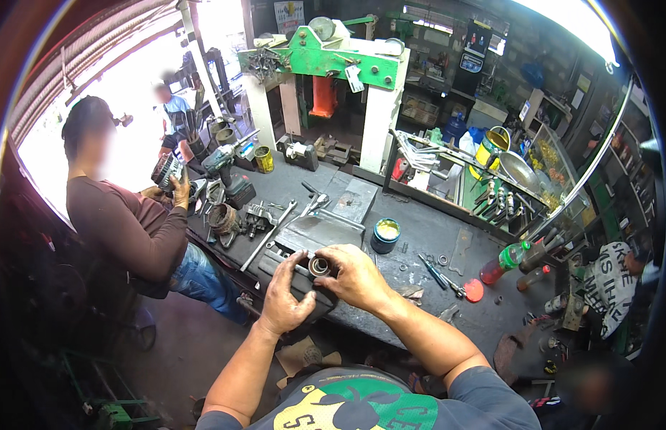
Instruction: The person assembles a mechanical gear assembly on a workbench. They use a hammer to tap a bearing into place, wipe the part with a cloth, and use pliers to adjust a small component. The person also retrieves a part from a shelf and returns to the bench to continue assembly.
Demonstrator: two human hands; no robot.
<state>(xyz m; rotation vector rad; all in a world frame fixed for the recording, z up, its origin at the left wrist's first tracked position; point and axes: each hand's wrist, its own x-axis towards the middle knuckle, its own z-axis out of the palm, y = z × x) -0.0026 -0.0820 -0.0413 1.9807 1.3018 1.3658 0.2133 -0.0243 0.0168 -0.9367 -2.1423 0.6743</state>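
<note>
Between my hands is a small round metal part (319, 267) with a hole in its middle, seen from its end. My left hand (283, 299) curls along its left side, fingers forward and thumb toward me. My right hand (356, 278) grips it from the right with thumb and bent fingers. Both hands are over the near end of a bench vise (315, 233), whose jaws they partly hide. Beside the vise, left of my hands, a long wrench (267, 240) lies on the workbench (408, 247).
At the left a person (125, 215) holds a cylindrical part. A cordless impact wrench (229, 175) stands nearby. An open tub of yellowish grease (386, 235), pliers (433, 271) and a red-liquid bottle (499, 265) are on the right. A green-topped press (333, 61) rises behind.
</note>
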